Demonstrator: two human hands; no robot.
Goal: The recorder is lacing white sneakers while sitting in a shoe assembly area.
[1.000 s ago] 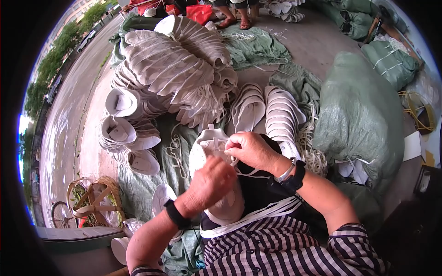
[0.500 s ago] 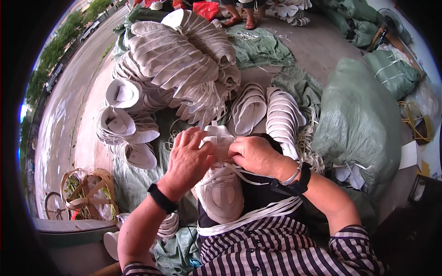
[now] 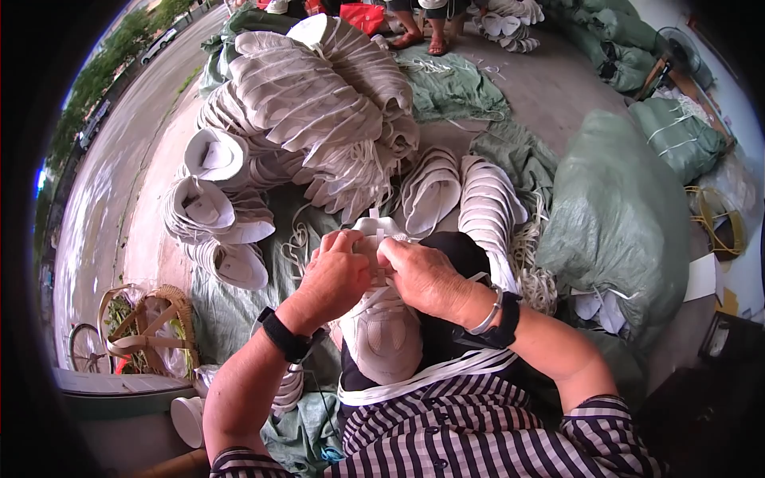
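A whitish sneaker upper (image 3: 382,346) lies in my lap with its toe toward me. White lace crosses its throat, and the tongue (image 3: 378,225) stands up at the far end. My left hand (image 3: 335,269) is closed on the upper's left lacing edge, fingers bent. From the other side my right hand (image 3: 426,277) pinches at the right lacing edge, with thumb and forefinger close to the left fingertips. Whether a lace end is between the fingers is hidden. A bundle of loose white shoelaces (image 3: 430,378) lies across my lap.
A large pile of stacked uppers (image 3: 311,95) rises ahead, with smaller stacks (image 3: 209,209) at left and nested uppers (image 3: 488,207) at right. A bulging green sack (image 3: 617,231) stands right. A woven basket (image 3: 155,331) sits left. Another person's feet (image 3: 422,40) show at the back.
My right hand has moved left and inward, closer to my left hand over the throat. The lace stretched out to its right no longer shows. My left hand has shifted slightly.
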